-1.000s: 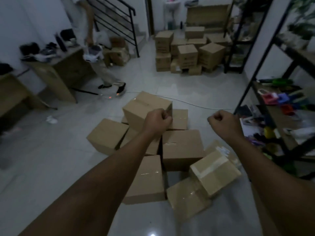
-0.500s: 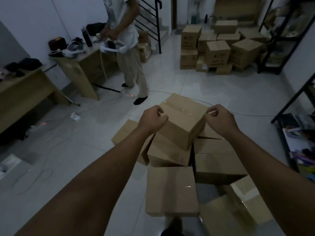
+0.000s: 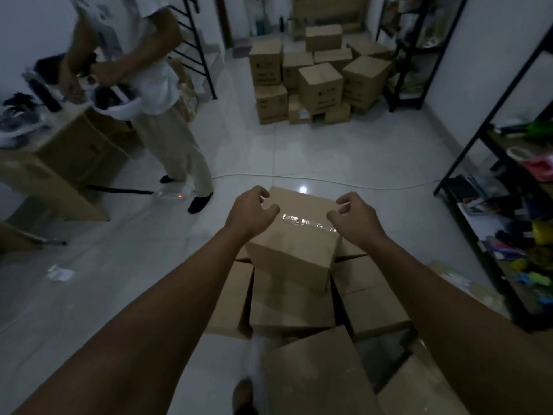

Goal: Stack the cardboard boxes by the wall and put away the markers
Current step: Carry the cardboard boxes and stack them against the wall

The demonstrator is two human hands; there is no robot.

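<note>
A taped cardboard box (image 3: 294, 235) sits tilted on top of a pile of several cardboard boxes (image 3: 290, 304) on the white floor in front of me. My left hand (image 3: 250, 212) hovers at the box's top left edge, fingers spread and loosely curved, gripping nothing. My right hand (image 3: 354, 217) is at the top right edge in the same pose. Another stack of cardboard boxes (image 3: 320, 82) stands by the far wall. Small colourful items (image 3: 526, 235) lie on the right shelf; I cannot tell which are markers.
A person (image 3: 155, 85) stands at the left, holding a white object beside a wooden desk (image 3: 59, 163). A white cable (image 3: 329, 178) crosses the floor beyond the pile. A black metal shelf rack (image 3: 466, 151) lines the right side, and a stair railing (image 3: 194, 46) is at the back.
My hands were fists in the air, then closed in on the top box's sides; now their fingers have spread over its top edges. I have come closer to the pile.
</note>
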